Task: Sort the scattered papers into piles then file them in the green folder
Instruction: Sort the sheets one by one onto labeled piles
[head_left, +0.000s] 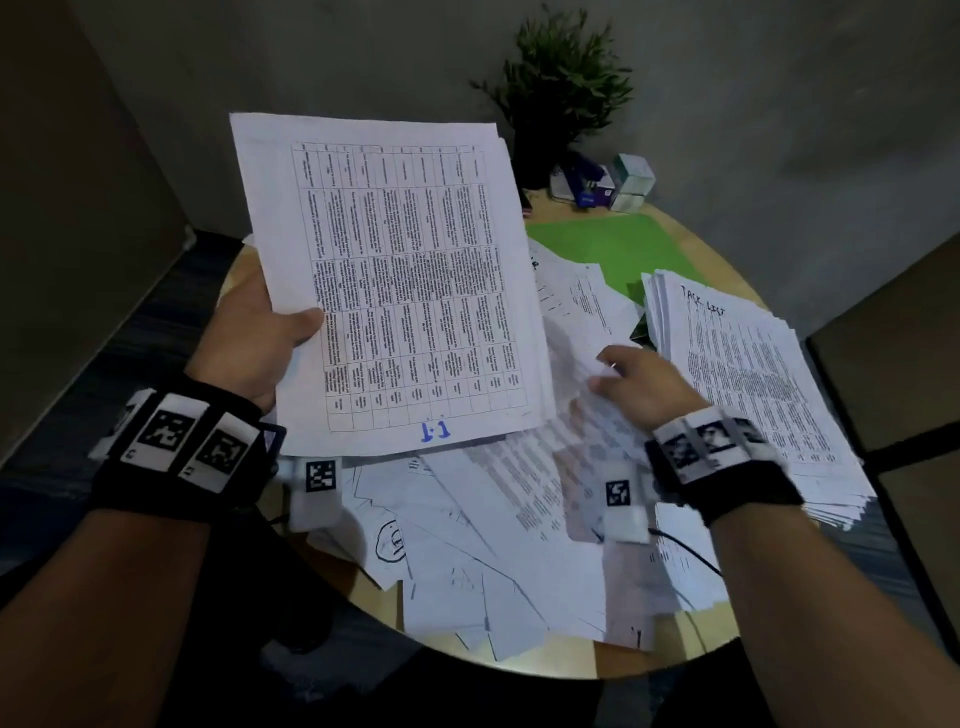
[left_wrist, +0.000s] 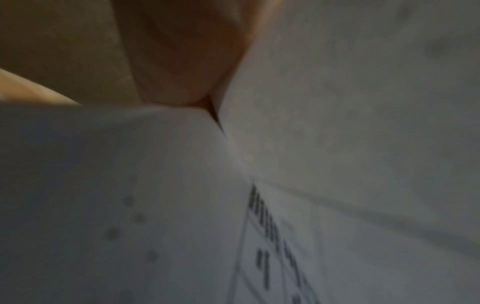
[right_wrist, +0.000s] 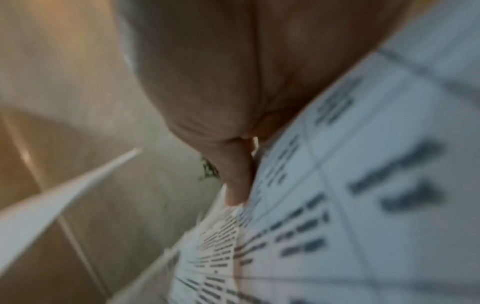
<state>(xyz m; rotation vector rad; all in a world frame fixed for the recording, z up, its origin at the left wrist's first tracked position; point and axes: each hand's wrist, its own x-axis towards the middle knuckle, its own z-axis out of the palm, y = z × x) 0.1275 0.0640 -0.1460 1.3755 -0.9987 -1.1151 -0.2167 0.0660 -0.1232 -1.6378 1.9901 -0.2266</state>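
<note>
The round tabletop (head_left: 691, 631) is crowded almost to its rim: scattered papers (head_left: 498, 551) spread across its near half and overhang the near edge, and bare wood shows only in thin strips at the near right and far right. A tall pile (head_left: 753, 374) headed with handwriting sits along the right edge, its lower corner jutting past the rim. The green folder (head_left: 618, 249) lies flat at the far side, its near edge covered by loose sheets; behind it stand a potted plant (head_left: 561, 88) and small boxes (head_left: 631, 182) against the wall. The left hand (head_left: 254, 332) holds a sheaf of table-printed pages (head_left: 395, 280) raised above the tabletop, tilted up, its grip closed with the thumb on the front face and fingers behind. The right hand (head_left: 641, 384) is low over the loose sheets between the sheaf and the tall pile; the right wrist view shows its thumb (right_wrist: 233, 181) pressed on a printed sheet (right_wrist: 363, 185), a pinching grip, though blurred.
</note>
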